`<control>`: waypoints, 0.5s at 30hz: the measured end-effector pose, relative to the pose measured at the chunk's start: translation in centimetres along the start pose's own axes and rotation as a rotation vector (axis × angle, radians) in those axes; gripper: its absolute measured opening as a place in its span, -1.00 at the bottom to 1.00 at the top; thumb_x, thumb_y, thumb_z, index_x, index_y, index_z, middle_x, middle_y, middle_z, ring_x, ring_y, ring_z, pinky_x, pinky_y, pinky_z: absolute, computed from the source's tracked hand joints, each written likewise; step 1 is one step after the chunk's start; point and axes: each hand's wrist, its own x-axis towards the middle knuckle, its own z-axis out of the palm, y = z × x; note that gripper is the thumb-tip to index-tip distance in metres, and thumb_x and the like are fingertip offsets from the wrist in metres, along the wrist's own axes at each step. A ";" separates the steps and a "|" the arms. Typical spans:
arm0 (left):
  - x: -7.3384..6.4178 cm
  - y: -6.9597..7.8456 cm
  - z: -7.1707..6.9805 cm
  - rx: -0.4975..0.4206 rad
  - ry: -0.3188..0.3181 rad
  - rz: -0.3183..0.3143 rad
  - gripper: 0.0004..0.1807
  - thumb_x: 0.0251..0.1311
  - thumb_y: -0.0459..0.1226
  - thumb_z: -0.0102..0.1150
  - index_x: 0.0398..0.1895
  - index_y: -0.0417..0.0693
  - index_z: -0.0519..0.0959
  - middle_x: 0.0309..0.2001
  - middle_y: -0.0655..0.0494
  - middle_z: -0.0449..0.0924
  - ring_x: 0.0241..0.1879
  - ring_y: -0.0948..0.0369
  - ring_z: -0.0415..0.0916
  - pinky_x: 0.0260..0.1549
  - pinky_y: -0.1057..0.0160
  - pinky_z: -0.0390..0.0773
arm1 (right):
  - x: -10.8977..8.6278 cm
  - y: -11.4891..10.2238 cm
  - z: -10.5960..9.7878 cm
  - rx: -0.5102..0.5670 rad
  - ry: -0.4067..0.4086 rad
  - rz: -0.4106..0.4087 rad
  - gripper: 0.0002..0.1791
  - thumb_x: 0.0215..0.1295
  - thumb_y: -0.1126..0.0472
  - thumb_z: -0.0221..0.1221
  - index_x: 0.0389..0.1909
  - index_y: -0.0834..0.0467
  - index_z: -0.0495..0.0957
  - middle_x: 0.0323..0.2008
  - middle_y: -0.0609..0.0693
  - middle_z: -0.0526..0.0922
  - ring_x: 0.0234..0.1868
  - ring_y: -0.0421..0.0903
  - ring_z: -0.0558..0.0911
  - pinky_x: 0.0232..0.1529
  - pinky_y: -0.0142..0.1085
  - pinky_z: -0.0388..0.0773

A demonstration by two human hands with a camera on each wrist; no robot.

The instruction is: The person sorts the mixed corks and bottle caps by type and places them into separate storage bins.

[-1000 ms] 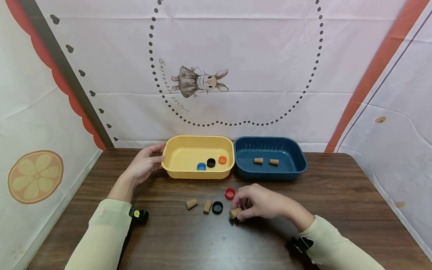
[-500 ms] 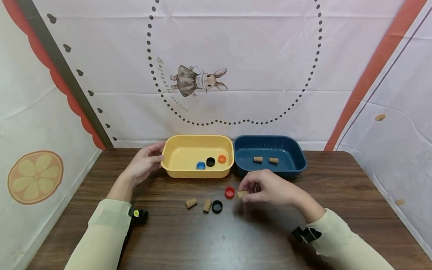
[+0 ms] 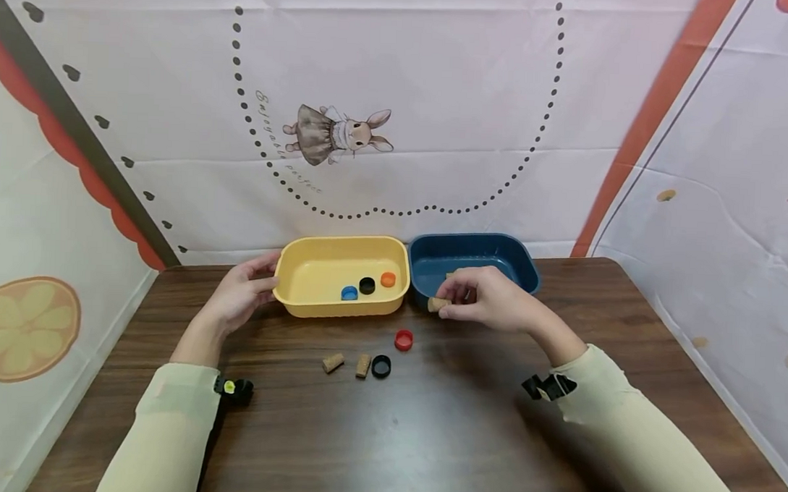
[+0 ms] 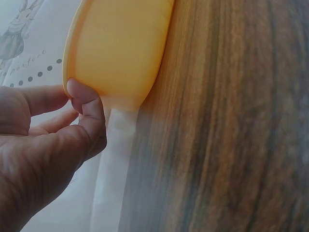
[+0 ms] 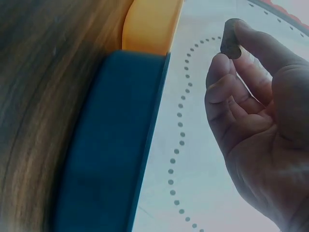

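My right hand pinches a cork between thumb and fingertips, over the near rim of the blue bin. In the right wrist view the cork stands out at the fingertips, above the rim. Part of another cork shows inside the blue bin behind the hand, which hides much of the inside. My left hand grips the left end of the yellow bin, thumb at its rim. Blue, black and orange bottle caps lie in the yellow bin.
On the wooden table, in front of the bins, lie two corks, one tilted and one more upright, beside a black cap and a red cap. A printed cloth hangs right behind the bins.
My right hand has lifted the cork from the table and carried it away from me to the blue bin. The left hand keeps its grip. The head view has shifted slightly.
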 end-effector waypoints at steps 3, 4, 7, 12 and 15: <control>-0.2 0.1 -0.2 0.006 0.005 -0.006 -0.31 0.58 -0.48 -0.03 0.70 -0.23 0.07 0.29 -0.20 0.19 0.04 0.06 0.50 -0.12 0.34 0.66 | 0.7 0.3 -0.4 -0.005 0.018 0.024 -0.85 0.37 0.10 0.46 -0.09 -0.06 0.75 -0.27 -0.19 0.72 -0.22 -0.11 0.64 -0.18 -0.16 0.70; -0.2 0.1 -0.3 0.007 0.004 -0.007 -0.31 0.58 -0.49 -0.03 0.70 -0.23 0.07 0.29 -0.20 0.19 0.04 0.06 0.50 -0.12 0.33 0.66 | 0.8 0.4 -0.5 -0.009 0.025 0.032 -0.85 0.37 0.11 0.46 -0.09 -0.05 0.75 -0.27 -0.18 0.72 -0.22 -0.11 0.64 -0.18 -0.16 0.70; -0.2 0.3 -0.3 0.008 0.007 -0.013 -0.32 0.59 -0.48 -0.04 0.70 -0.22 0.09 0.30 -0.21 0.19 0.05 0.04 0.49 -0.12 0.33 0.65 | 1.4 0.8 -0.9 -0.020 0.042 0.050 -0.85 0.38 0.13 0.45 -0.09 -0.02 0.76 -0.27 -0.16 0.72 -0.22 -0.09 0.64 -0.18 -0.17 0.70; -0.1 0.4 -0.3 0.011 0.008 -0.017 -0.33 0.60 -0.48 -0.05 0.70 -0.21 0.09 0.33 -0.25 0.18 0.07 0.02 0.49 -0.11 0.33 0.66 | 2.2 1.5 -1.4 -0.046 0.054 0.062 -0.85 0.38 0.13 0.45 -0.09 0.01 0.76 -0.27 -0.14 0.73 -0.21 -0.10 0.64 -0.17 -0.17 0.68; -0.1 0.4 -0.2 0.010 0.007 -0.018 -0.33 0.59 -0.48 -0.05 0.70 -0.20 0.10 0.33 -0.25 0.18 0.05 0.04 0.50 -0.13 0.34 0.65 | 2.6 1.9 -1.6 -0.051 0.055 0.073 -0.84 0.38 0.12 0.45 -0.08 0.03 0.77 -0.25 -0.13 0.74 -0.21 -0.10 0.64 -0.14 -0.16 0.68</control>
